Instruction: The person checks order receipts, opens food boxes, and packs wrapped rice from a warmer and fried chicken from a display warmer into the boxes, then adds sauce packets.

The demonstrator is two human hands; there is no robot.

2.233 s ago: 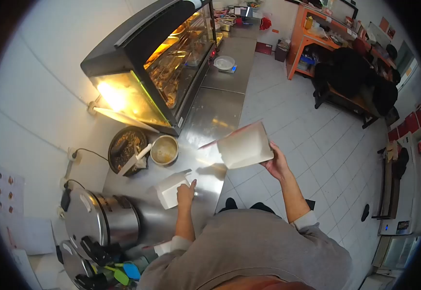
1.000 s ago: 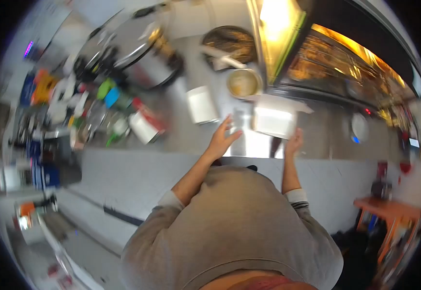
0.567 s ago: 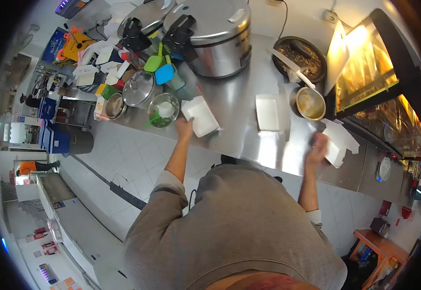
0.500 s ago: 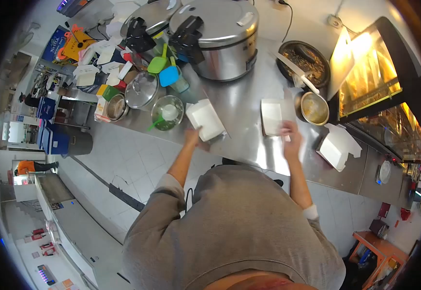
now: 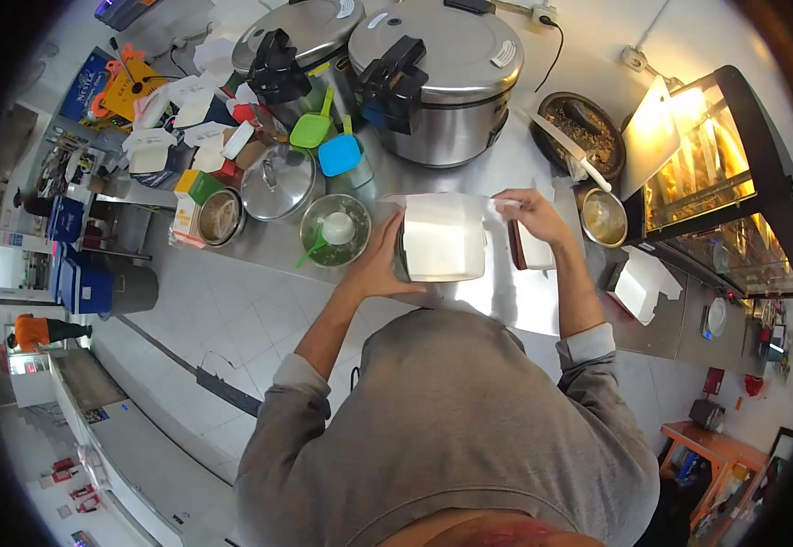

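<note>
Nearest is the wearer's torso in a soft grey-brown top (image 5: 451, 410), its pale cuffs pushed back from the wrists. Just beyond it, over the edge of the counter, is a white card box (image 5: 445, 242), boxy with softly rounded corners and a smooth, matte surface. The left hand (image 5: 380, 260) grips the box's left side, thumb along the near edge. The right hand (image 5: 531, 211) bends over its upper right corner, fingertips drawn together at a thin pale flap; whether they pinch it is unclear.

Under the right wrist lies a second box (image 5: 535, 246), pale with a dark red-brown side. Farther right, a third box (image 5: 638, 283) sits open, its flaps spread. All are at a shiny stainless-steel counter (image 5: 497, 169) streaked with glare.

To the left of the held box stands a clear round bowl (image 5: 324, 258) containing a white cup and a green-handled utensil. Beyond are two flat scoops, one green (image 5: 313, 129), one blue (image 5: 339, 155), and a large cylindrical steel cooker (image 5: 437, 55). At right, a white-handled knife (image 5: 556, 134) crosses a dark round pan of crumbly brown bits, near a glowing glass cabinet (image 5: 702, 150).
</note>
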